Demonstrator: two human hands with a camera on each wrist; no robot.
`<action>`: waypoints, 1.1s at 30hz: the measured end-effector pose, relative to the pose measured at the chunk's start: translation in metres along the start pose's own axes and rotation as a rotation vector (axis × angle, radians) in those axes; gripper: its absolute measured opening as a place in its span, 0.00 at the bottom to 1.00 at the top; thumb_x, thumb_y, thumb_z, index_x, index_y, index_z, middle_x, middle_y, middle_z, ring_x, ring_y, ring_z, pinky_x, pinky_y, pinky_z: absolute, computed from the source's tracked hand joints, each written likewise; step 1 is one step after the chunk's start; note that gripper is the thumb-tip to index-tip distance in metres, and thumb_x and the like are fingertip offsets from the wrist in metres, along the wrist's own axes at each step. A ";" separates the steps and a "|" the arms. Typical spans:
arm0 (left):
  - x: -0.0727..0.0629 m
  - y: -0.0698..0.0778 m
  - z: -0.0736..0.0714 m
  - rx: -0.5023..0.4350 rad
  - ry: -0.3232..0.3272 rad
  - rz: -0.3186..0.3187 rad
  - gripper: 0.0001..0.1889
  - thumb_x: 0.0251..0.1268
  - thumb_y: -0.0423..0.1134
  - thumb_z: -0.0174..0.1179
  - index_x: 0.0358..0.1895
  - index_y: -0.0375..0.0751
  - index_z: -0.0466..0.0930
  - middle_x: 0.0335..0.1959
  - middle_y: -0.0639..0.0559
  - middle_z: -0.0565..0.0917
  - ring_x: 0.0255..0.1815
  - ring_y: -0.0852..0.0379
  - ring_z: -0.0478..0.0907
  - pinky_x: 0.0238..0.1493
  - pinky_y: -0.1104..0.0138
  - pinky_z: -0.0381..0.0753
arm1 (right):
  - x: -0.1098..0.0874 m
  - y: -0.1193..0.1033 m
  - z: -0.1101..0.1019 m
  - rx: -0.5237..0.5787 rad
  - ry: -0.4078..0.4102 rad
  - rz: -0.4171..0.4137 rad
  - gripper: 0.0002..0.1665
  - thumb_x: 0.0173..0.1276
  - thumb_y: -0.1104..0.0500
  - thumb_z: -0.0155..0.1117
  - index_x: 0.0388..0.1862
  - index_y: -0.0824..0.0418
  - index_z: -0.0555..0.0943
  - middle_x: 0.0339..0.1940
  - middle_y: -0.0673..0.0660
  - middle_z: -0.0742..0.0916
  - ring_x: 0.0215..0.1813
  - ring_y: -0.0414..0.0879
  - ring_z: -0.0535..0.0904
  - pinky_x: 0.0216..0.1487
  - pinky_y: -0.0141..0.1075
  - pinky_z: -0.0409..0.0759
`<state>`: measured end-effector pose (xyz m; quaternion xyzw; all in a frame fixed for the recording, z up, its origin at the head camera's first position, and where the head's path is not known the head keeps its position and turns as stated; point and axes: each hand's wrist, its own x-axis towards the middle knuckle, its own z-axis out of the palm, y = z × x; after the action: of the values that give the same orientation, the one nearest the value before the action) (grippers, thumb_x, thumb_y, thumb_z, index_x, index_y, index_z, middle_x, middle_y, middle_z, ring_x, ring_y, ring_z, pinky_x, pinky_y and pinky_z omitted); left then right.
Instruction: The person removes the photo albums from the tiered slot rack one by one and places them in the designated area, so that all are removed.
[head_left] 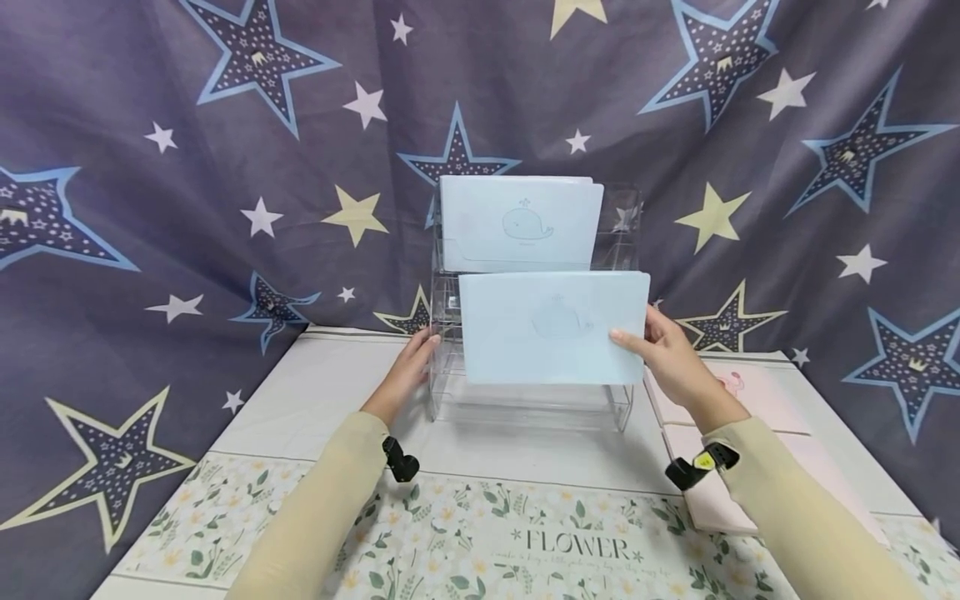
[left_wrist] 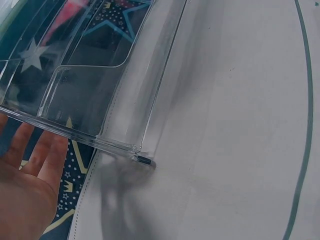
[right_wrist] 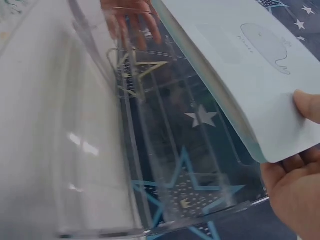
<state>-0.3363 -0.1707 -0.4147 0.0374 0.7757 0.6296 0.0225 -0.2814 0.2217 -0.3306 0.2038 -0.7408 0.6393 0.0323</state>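
Note:
A clear acrylic rack (head_left: 528, 412) with several tiers stands on the table in front of me. My left hand (head_left: 414, 360) is at its left side, and in the left wrist view the extended fingers (left_wrist: 52, 160) touch the rack's side panel. My right hand (head_left: 671, 358) pinches a light blue notebook (head_left: 551, 358) by its right end, thumb on the whale-printed cover and fingers behind. This notebook is in front of the rack's middle tiers. Another pale blue whale notebook (head_left: 480, 221) leans in the top tier, with at least one more edge behind it.
Pink notebooks (head_left: 798, 467) lie on the table to the right, partly under my right forearm. A floral mat (head_left: 450, 533) covers the table's front. Behind the rack hangs a dark curtain (head_left: 300, 217) with stars.

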 end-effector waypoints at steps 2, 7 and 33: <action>0.000 0.000 0.001 0.000 0.002 -0.002 0.35 0.79 0.60 0.44 0.81 0.50 0.51 0.80 0.44 0.54 0.79 0.43 0.52 0.73 0.42 0.59 | -0.008 0.002 -0.001 0.018 -0.001 0.044 0.33 0.76 0.61 0.60 0.75 0.66 0.62 0.54 0.50 0.81 0.51 0.41 0.81 0.50 0.33 0.84; -0.001 0.001 0.001 -0.014 0.008 -0.006 0.34 0.79 0.58 0.44 0.81 0.49 0.52 0.80 0.43 0.54 0.78 0.41 0.53 0.73 0.42 0.60 | -0.025 0.005 -0.002 0.050 -0.019 0.138 0.36 0.77 0.60 0.59 0.77 0.68 0.57 0.56 0.57 0.77 0.50 0.42 0.82 0.50 0.35 0.84; 0.000 0.003 0.002 0.024 0.020 -0.015 0.34 0.79 0.59 0.45 0.80 0.50 0.52 0.79 0.43 0.57 0.77 0.40 0.55 0.72 0.43 0.62 | -0.100 0.049 -0.021 0.254 -0.177 0.469 0.40 0.79 0.58 0.54 0.80 0.65 0.47 0.48 0.53 0.85 0.47 0.49 0.84 0.47 0.46 0.86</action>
<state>-0.3356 -0.1677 -0.4120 0.0254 0.7836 0.6205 0.0190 -0.2116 0.2730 -0.4030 0.0842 -0.6816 0.6967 -0.2073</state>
